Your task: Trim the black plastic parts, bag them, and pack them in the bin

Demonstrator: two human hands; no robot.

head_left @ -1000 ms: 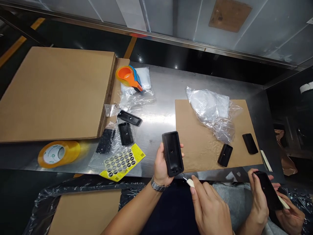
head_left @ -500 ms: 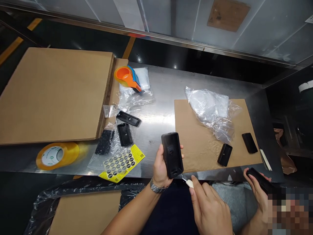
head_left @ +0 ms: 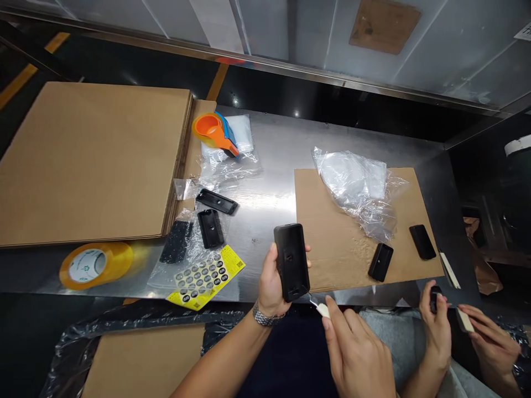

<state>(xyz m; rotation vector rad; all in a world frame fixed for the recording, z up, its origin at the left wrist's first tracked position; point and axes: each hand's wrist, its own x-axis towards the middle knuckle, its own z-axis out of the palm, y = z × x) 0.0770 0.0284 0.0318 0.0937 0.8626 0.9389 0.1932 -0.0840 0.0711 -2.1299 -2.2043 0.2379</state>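
The case (head_left: 291,261) is plain matte black. At its 5 o'clock, the tool (head_left: 322,309) has a cream handle and a tip that is perhaps silver. At 9 o'clock the sticker sheet (head_left: 206,276) is yellow with rows of black dots, and the tape roll (head_left: 94,263) beyond is amber with a white core. At 11 o'clock the dispenser (head_left: 215,131) is orange and blue, the cardboard (head_left: 91,160) plain brown.
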